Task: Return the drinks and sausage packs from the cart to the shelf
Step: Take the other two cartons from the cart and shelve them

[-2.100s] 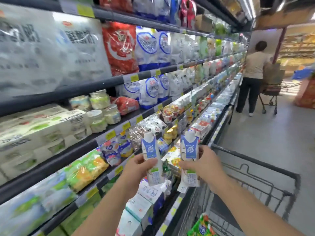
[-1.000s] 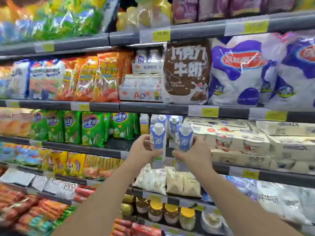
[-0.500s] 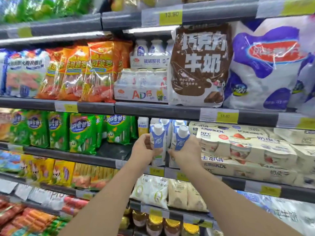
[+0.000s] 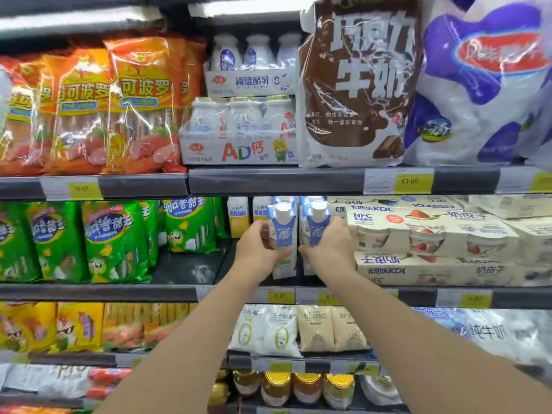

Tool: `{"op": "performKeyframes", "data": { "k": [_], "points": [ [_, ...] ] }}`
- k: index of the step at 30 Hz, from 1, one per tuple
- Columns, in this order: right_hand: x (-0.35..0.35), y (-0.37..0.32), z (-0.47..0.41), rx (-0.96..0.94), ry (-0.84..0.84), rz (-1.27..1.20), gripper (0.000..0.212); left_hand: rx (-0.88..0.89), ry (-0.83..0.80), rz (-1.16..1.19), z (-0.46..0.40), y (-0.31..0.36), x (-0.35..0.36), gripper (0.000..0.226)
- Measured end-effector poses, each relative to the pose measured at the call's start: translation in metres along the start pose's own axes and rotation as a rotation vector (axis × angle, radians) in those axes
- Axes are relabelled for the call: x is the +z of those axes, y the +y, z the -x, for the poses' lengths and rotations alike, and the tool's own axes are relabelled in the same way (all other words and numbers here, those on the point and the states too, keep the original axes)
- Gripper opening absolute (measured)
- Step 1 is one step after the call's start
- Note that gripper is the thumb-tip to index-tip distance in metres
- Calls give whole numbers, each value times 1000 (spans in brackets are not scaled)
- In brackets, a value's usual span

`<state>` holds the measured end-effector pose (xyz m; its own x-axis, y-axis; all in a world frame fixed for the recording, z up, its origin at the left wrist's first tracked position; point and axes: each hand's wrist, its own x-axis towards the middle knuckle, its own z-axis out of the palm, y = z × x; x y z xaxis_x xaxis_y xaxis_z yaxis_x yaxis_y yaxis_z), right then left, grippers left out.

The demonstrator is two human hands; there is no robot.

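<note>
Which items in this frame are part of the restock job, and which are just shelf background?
In the job:
- left carton, gripped by left hand
- right carton, gripped by right hand
- middle shelf where they stand

Background:
- green snack bags
- orange sausage packs
- chocolate milk bag
- yogurt multipacks
- jars

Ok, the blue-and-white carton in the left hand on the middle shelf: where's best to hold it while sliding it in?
Grip the carton round its flat lower body, as the left hand does, coming from the open left side. It stands upright, the round cap on top is a poorer hold, and the right hand's carton crowds its other side.
</note>
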<state>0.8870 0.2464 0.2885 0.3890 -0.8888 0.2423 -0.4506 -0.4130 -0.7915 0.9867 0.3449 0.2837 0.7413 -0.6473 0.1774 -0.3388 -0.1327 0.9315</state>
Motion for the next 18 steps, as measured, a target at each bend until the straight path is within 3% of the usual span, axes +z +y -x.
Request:
{"op": "performKeyframes", "data": {
  "k": [18],
  "points": [
    [-2, 0, 5, 21, -13, 8, 62, 56, 2, -119, -14, -3, 3, 48]
  ]
}}
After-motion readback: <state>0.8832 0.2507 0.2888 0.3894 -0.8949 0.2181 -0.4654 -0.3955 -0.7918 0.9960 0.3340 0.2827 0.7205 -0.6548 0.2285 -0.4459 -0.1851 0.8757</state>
